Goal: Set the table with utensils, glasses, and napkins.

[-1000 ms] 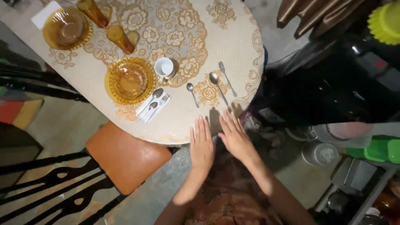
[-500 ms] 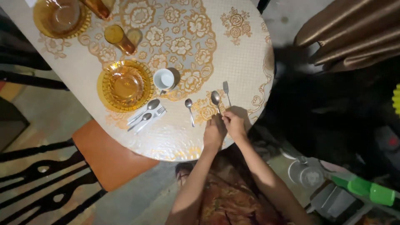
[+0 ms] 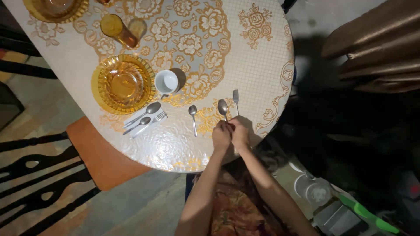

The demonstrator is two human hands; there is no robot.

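Far left of the white cup, a chair with an orange seat and black back sits tucked at the edge of the round desk, which wears a cream cloth with gold flowers. Just left of the cup sits an amber glass bowl on its matching plate, and up-left of the cup lies an amber tumbler, tipped in the view. Another amber dish peeks in at the top corner, well away from the cup. Below-left of the cup, a napkin carries two spoons and a fork side by side.

Below-right of the cup a small teaspoon lies alone. Further right of the cup, a big spoon and a fork lie next to each other with their handles pointing toward the person. The left hand is curled narrow, fingertips pinched at the big spoon's handle end. The right hand is pressed against it, also closed narrow over the handle ends; whether it grips the fork or just touches it is hard to tell. Both hands rest at the desk's near edge, touching each other. Far right of the cup, off the desk, there's brown draped fabric and dim clutter on the floor.
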